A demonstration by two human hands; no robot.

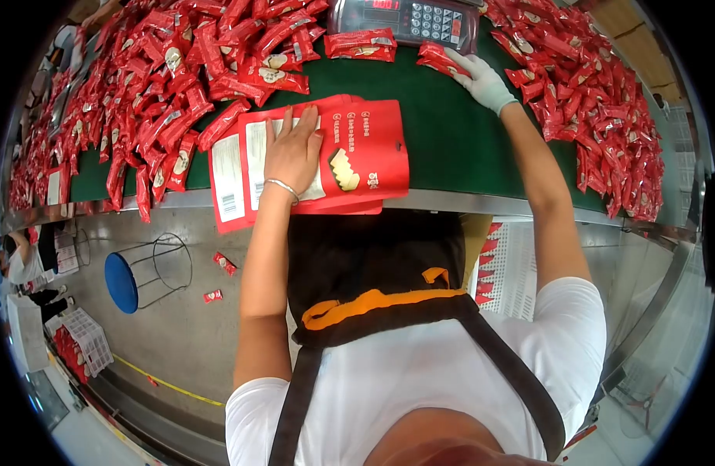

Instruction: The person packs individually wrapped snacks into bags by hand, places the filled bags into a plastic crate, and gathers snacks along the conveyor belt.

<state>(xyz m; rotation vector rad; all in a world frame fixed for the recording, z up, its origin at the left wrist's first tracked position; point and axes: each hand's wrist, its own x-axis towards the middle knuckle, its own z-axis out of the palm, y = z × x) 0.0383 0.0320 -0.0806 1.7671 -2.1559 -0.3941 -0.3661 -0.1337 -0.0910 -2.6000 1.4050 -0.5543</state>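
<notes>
White shirt and dark apron with orange trim are the things nearest to the camera. From the gloved right hand, a small red packet lies toward ten o'clock, its long axis running from ten to four, and this hand is much nearer to it than the bare left hand. The right fingers are bent only a little and they touch the near end of the packet; whether they grip it, I cannot tell. The left hand lies flat on a stack of red pouches, its fingers slightly parted, pointing to about twelve and not closed around anything. These pouches stretch from nine to three o'clock and reach past the front edge of the green table. Another packet lies at nine o'clock from the first one, beside a scale, which stands at twelve. Outward from these, one large heap of packets spreads at ten o'clock and a second heap at two. Farther away, between eight and nine, a blue stool stands on the floor.
</notes>
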